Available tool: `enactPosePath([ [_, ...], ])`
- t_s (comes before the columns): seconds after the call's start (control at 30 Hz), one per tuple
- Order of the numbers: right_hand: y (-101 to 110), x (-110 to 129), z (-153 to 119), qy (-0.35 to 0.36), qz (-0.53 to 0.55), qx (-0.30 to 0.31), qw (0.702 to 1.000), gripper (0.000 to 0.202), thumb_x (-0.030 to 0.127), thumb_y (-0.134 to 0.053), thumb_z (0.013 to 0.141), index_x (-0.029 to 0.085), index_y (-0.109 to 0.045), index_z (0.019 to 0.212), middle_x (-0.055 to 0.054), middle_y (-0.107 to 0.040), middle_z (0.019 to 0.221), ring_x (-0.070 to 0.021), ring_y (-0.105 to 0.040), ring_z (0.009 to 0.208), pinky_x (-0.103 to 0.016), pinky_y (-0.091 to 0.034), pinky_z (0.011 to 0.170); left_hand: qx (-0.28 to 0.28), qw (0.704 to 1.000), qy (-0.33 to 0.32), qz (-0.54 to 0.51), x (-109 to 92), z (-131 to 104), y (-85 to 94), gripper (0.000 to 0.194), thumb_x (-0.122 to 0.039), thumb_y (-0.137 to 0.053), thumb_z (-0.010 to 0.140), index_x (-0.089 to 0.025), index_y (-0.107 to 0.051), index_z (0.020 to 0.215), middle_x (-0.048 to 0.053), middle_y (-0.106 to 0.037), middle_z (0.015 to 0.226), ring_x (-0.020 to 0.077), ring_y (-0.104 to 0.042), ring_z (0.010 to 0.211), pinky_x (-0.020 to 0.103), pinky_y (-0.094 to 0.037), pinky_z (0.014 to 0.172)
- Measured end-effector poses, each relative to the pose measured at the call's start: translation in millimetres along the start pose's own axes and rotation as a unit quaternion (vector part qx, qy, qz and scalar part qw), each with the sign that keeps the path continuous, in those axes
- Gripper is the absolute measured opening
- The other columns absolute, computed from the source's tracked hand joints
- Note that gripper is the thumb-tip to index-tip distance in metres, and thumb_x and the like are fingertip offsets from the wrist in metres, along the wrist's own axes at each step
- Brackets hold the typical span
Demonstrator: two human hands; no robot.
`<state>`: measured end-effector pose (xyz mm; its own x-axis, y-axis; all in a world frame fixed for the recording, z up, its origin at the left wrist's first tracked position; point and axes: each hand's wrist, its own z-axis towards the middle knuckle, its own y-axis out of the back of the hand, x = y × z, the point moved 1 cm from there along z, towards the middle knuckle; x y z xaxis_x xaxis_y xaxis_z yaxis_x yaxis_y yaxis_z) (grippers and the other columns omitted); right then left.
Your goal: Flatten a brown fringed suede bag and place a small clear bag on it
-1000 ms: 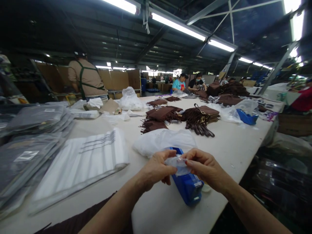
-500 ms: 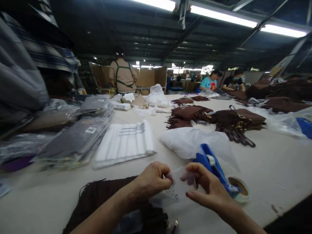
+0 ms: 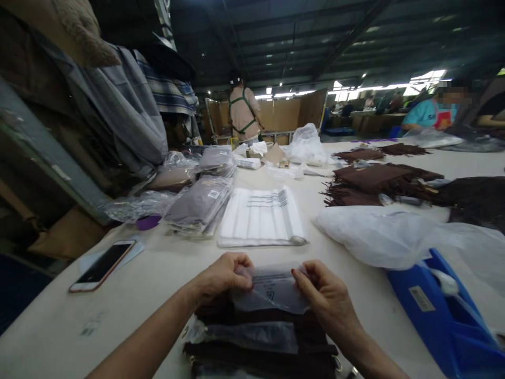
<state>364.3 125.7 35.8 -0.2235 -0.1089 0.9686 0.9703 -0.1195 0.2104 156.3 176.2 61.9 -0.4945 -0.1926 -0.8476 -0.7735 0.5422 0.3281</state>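
Left hand [image 3: 223, 276] pinched shut on the left edge of a small clear plastic bag [image 3: 272, 289], thumb and fingertips pressed together over the film. Right hand [image 3: 327, 300] clamped likewise on the bag's right edge, fingers curled, painted nails showing. Bag stretched flat between both hands, printed with a small triangle mark, hovering just above a stack of dark brown fringed bags [image 3: 260, 342] at 6 o'clock on the pale table [image 3: 158, 273]. At 12 o'clock, a flat stack of white printed poly bags [image 3: 262, 216]. At 10 o'clock, grey packed items in plastic [image 3: 199, 202]. At 9 o'clock, a phone [image 3: 102, 266] lying face up. At 3 o'clock, a blue tape dispenser [image 3: 442, 310], with loose white plastic [image 3: 379, 234] just beyond. At 1 o'clock, further brown fringed pieces [image 3: 374, 184].
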Motion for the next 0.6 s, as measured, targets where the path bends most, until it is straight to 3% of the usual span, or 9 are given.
enactPosePath([
  [0.1, -8, -19, -3, 0.035, -0.090, -0.011, 0.995, 0.029, 0.046, -0.051, 0.082, 0.021, -0.050, 0.069, 0.005, -0.045, 0.054, -0.0107, -0.045, 0.048, -0.021, -0.035, 0.046, -0.043, 0.998, 0.018, 0.049, 20, 2, 9.0, 0.022, -0.020, -0.057, 0.053, -0.016, -0.050, 0.073, -0.004, -0.051, 0.059, 0.0115, -0.048, 0.055, 0.023, -0.036, 0.053],
  [0.23, -17, -42, -12, 0.108, -0.203, -0.033, 0.973, 0.019, 0.038, -0.045, 0.085, 0.021, -0.050, 0.077, 0.004, -0.053, 0.058, -0.0124, -0.053, 0.047, -0.022, -0.040, 0.047, -0.109, 0.978, 0.016, 0.177, 33, 6, 6.3, 0.016, -0.010, -0.058, 0.056, -0.017, -0.051, 0.068, -0.002, -0.052, 0.060, 0.0153, -0.051, 0.060, 0.026, -0.035, 0.057],
  [0.4, -25, -51, -15, 0.171, -0.282, -0.049, 0.943, 0.013, 0.032, -0.040, 0.089, 0.022, -0.047, 0.086, 0.003, -0.058, 0.061, -0.0139, -0.058, 0.046, -0.023, -0.042, 0.045, -0.191, 0.925, -0.039, 0.326, 32, -4, -8.2, 0.037, 0.000, -0.055, 0.065, -0.016, -0.054, 0.099, 0.007, -0.059, 0.094, 0.0257, -0.052, 0.094, 0.040, -0.037, 0.085],
  [0.47, -26, -52, -14, 0.172, -0.285, -0.042, 0.942, 0.013, 0.032, -0.039, 0.089, 0.022, -0.047, 0.088, 0.004, -0.057, 0.060, -0.0136, -0.058, 0.046, -0.023, -0.043, 0.045, -0.181, 0.893, -0.129, 0.392, 32, -8, -16.1, 0.040, 0.002, -0.051, 0.071, -0.017, -0.053, 0.107, 0.009, -0.056, 0.106, 0.0254, -0.048, 0.103, 0.041, -0.036, 0.091],
  [0.53, -25, -54, -13, 0.153, -0.286, -0.028, 0.945, 0.013, 0.033, -0.040, 0.089, 0.022, -0.047, 0.090, 0.005, -0.055, 0.058, -0.0136, -0.057, 0.045, -0.023, -0.044, 0.044, -0.127, 0.863, -0.223, 0.434, 37, -9, -23.6, 0.035, 0.000, -0.050, 0.076, -0.019, -0.055, 0.105, 0.006, -0.057, 0.104, 0.0225, -0.049, 0.099, 0.037, -0.040, 0.088],
  [0.6, -21, -54, -14, 0.134, -0.298, -0.024, 0.945, 0.015, 0.033, -0.043, 0.087, 0.021, -0.048, 0.094, 0.005, -0.054, 0.057, -0.0139, -0.056, 0.043, -0.024, -0.044, 0.043, -0.077, 0.861, -0.262, 0.430, 43, -8, -28.0, 0.030, -0.004, -0.056, 0.078, -0.021, -0.057, 0.102, 0.004, -0.058, 0.099, 0.0201, -0.051, 0.093, 0.034, -0.044, 0.083],
])
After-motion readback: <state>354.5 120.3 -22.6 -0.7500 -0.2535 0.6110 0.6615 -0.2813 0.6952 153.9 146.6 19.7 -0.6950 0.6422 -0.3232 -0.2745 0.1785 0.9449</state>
